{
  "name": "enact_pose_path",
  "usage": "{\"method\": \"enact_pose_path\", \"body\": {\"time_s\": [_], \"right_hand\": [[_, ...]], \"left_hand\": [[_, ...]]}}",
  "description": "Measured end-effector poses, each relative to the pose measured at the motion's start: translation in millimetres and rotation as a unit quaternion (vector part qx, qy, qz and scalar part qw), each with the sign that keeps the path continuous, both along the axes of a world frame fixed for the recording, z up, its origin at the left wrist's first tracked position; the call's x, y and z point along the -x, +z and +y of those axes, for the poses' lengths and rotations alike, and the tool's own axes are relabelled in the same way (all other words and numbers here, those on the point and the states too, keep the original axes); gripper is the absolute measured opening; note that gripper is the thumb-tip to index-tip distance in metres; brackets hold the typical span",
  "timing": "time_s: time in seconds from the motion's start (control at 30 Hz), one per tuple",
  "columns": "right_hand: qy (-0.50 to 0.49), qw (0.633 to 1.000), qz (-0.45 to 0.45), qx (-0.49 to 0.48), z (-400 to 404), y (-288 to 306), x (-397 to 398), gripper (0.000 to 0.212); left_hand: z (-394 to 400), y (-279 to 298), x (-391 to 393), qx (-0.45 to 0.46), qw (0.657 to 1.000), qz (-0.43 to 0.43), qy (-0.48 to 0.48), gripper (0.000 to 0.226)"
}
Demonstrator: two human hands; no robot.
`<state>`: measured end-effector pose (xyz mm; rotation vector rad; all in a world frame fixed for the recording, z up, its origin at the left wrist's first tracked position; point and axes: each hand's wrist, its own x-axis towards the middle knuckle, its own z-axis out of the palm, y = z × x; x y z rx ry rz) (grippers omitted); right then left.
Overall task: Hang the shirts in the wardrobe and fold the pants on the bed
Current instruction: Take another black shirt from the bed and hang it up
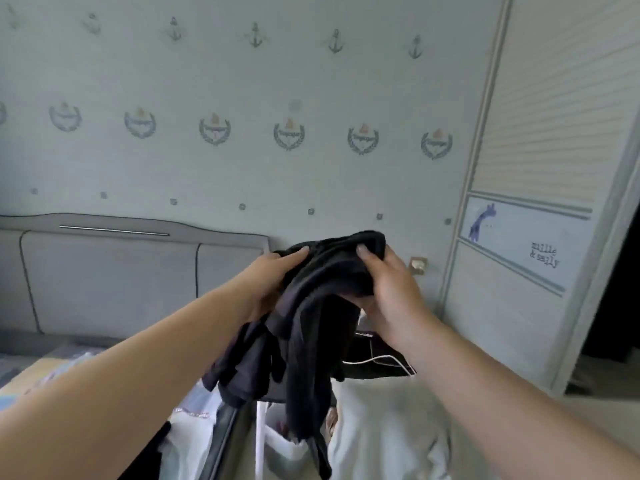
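Observation:
A bunched black garment [311, 327] hangs in front of me at chest height, its lower folds dangling towards the floor; whether it is a shirt or pants I cannot tell. My left hand [273, 275] grips its left side, thumb lying on top of the cloth. My right hand [384, 289] grips the right side, thumb pressed over the top fold. The bed [45, 372] with a patterned cover lies at the lower left. The wardrobe [526, 258] stands at the right, its sliding door bearing a blue giraffe picture.
A grey padded headboard [110, 271] runs along the wall at left. Below the garment sit a dark item with a white cord [377, 362], a white bag [194, 431] and pale grey fabric [388, 427]. A dark gap opens at the wardrobe's far right.

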<state>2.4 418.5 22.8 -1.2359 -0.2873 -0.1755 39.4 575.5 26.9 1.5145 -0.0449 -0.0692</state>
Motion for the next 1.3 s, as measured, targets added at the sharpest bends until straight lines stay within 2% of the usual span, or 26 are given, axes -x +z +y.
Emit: {"method": "enact_pose_path", "body": {"time_s": [0.1,0.23,0.3,0.43,0.5,0.57,0.6,0.67,0.77,0.87,0.97,1.03,1.13,1.23,1.3], "right_hand": [[-0.02,0.998,-0.027,-0.058,-43.5,37.9,-0.3,0.015],[-0.08,0.991,-0.076,-0.077,-103.0,66.4,0.9,0.014],[-0.104,0.986,-0.093,-0.088,-133.7,75.7,3.7,0.013],[-0.156,0.976,-0.095,-0.121,-184.1,86.0,14.0,0.022],[-0.187,0.969,-0.099,-0.123,-206.3,89.6,23.5,0.026],[-0.215,0.964,-0.11,-0.111,-229.5,92.7,34.0,0.021],[-0.23,0.961,-0.113,-0.1,-239.0,93.9,38.0,0.017],[-0.285,0.948,-0.124,-0.063,-266.7,95.4,47.4,0.013],[-0.372,0.919,-0.129,0.02,-311.9,92.9,58.9,0.012],[-0.419,0.891,-0.074,0.159,-348.9,80.4,70.1,0.006],[-0.376,0.88,-0.008,0.288,-368.2,60.5,77.4,0.028],[-0.411,0.835,0.011,0.366,-384.7,48.4,75.1,0.041],[-0.549,0.74,0.018,0.388,-418.9,45.9,69.8,0.058],[-0.614,0.659,0.031,0.432,-451.4,52.7,63.1,0.051],[-0.631,0.638,0.042,0.439,-471.1,55.9,58.4,0.041]], "left_hand": [[-48.5,-2.6,2.3,-0.053,0.998,0.006,-0.028,0.027],[-113.2,11.9,7.2,0.005,0.995,0.035,-0.094,0.027],[-141.3,18.0,6.8,0.017,0.994,0.014,-0.108,0.031],[-186.3,34.0,10.9,0.125,0.958,-0.029,-0.257,0.064],[-213.4,38.0,15.8,0.075,0.946,-0.073,-0.306,0.055],[-241.8,36.1,16.4,-0.034,0.921,-0.172,-0.348,0.039],[-252.7,35.2,15.7,-0.076,0.914,-0.201,-0.344,0.034],[-279.4,36.3,14.0,-0.092,0.914,-0.232,-0.321,0.031],[-323.9,42.4,15.1,-0.028,0.914,-0.262,-0.308,0.037],[-370.2,47.4,12.8,0.043,0.902,-0.274,-0.332,0.046],[-418.5,55.9,11.7,0.107,0.896,-0.254,-0.348,0.019],[-457.5,61.1,8.6,0.127,0.89,-0.235,-0.368,0.015],[-506.8,65.2,1.8,0.126,0.866,-0.218,-0.432,0.026],[-545.5,64.8,-14.5,0.128,0.831,-0.204,-0.502,0.047],[-564.5,67.6,-24.3,0.117,0.813,-0.224,-0.524,0.058]]}}
